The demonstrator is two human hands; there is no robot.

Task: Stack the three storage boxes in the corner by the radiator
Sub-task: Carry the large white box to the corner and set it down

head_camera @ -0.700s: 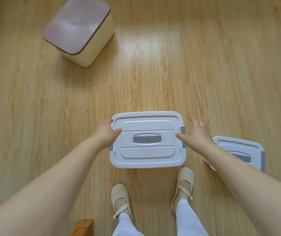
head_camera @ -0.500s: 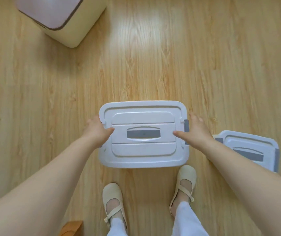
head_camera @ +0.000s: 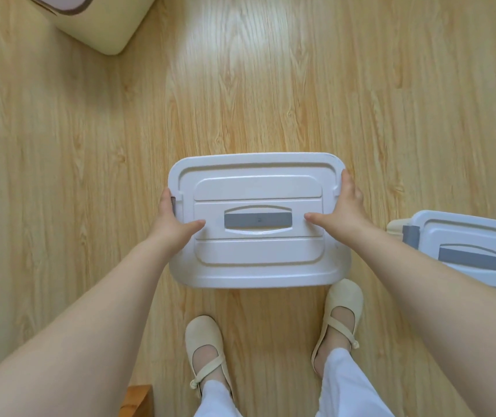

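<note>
The left hand and right hand grip the ends of the white box above the floor, another box at three o'clock, so keep it flat and lift both ends together.

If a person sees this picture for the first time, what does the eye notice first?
First, the white storage box in the centre, gripped at its ends by the left hand and right hand. Next, a second white box on the floor at the right edge, and the beige shoes below.
</note>
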